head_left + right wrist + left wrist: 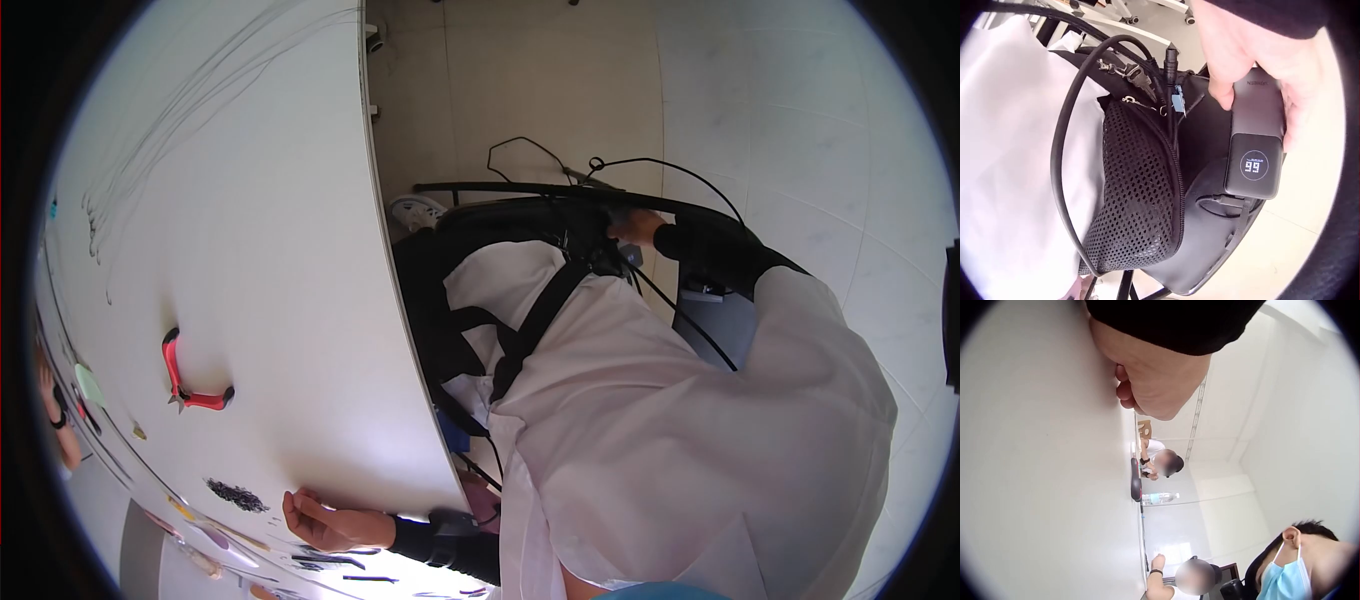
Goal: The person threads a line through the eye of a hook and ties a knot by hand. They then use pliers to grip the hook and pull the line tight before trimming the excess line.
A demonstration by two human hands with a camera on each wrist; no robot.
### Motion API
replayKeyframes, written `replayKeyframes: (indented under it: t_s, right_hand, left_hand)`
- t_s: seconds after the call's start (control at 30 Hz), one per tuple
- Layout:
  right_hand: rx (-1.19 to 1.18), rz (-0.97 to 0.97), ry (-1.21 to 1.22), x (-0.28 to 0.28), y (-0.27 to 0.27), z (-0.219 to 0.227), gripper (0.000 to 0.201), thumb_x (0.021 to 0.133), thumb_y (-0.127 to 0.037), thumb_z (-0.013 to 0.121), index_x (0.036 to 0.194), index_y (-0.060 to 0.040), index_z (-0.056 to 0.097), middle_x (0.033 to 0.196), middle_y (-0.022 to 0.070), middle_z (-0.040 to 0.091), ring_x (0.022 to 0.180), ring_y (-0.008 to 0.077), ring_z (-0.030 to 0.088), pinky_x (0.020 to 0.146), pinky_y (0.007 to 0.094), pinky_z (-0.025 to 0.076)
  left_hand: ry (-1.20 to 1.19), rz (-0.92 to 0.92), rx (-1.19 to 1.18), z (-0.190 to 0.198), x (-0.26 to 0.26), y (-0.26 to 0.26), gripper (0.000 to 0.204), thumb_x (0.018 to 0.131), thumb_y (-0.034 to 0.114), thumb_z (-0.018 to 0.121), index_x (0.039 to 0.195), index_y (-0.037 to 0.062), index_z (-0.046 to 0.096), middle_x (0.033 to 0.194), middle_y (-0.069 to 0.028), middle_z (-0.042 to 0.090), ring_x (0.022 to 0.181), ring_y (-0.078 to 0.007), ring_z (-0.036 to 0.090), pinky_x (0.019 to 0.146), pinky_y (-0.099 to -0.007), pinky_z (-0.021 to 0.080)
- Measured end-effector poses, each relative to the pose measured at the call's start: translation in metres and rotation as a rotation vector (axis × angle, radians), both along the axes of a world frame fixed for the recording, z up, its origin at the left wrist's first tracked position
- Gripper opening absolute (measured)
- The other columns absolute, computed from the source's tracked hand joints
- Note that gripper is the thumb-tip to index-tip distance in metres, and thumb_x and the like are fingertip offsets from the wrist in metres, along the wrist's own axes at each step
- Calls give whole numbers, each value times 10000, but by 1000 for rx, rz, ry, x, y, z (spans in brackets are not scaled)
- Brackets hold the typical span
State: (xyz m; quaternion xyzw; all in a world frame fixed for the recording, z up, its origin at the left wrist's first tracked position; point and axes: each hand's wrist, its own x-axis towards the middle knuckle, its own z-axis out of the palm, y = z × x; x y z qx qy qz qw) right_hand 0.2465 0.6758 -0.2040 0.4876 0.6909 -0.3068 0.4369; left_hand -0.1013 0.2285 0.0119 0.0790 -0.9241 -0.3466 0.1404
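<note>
In the right wrist view, my right hand (1260,50) grips a grey and black power bank (1255,140), fingers along both sides. Its round display reads 99. A black mesh pouch (1138,194) with an open zip lies beside it. Keys (1140,80) and a thick black cable (1060,144) are by the pouch. On the white table (270,250), my left hand (335,525) rests with loosely curled fingers, holding nothing. Close to its fingertips lies a pile of small dark pieces (237,494). Red-handled pliers (190,378) lie spread farther along the table.
Thin wires (190,110) stretch over one end of the table. More tools (330,562) lie past my left hand. Across the table are other people, one wearing a blue mask (1285,578), and a plastic bottle (1160,498). A dark chair frame (530,188) surrounds my lap.
</note>
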Motion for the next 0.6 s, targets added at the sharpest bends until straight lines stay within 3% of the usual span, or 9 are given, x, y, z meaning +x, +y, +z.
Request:
replayKeyframes:
  t_s: [0.07,0.2,0.3,0.5,0.6]
  right_hand:
    - [-35,103,33,16,-1,-20,391,825,-396,726,1057,-83,751,1057,218,730,1027,363,701,898,434,551]
    - [84,261,182,5,-18,5,388,789,-271,783,1106,-60,710,1021,230,723,1024,423,688,887,492,546]
    - [219,63,99,-7,-36,9,524,780,-220,798,1239,-41,618,1023,262,709,1016,459,675,881,520,539]
    - [281,12,278,-10,-49,14,639,797,-176,768,1350,-35,481,1011,312,688,1012,489,663,877,552,528]
    - [265,31,231,1,-49,7,666,800,-158,757,1372,-24,443,1014,322,685,1018,497,656,868,556,525]
  left_hand:
    - [4,-7,-8,-1,0,-1,216,1056,217,585,1107,24,669,874,-68,671,784,-141,640,709,-262,505]
    - [16,-11,-5,-1,0,0,210,1057,211,581,1104,27,672,863,-65,674,775,-139,646,698,-259,505]
    - [8,-10,-2,-1,0,-2,203,1058,202,577,1102,28,672,876,-66,674,790,-140,647,710,-256,504]
    - [19,-64,-6,-2,1,-10,234,1050,236,594,1154,40,668,962,-85,682,860,-166,664,761,-291,517]
    - [56,-142,-62,-2,0,-7,271,1049,249,600,1225,60,680,1044,-99,705,920,-196,693,795,-325,544]
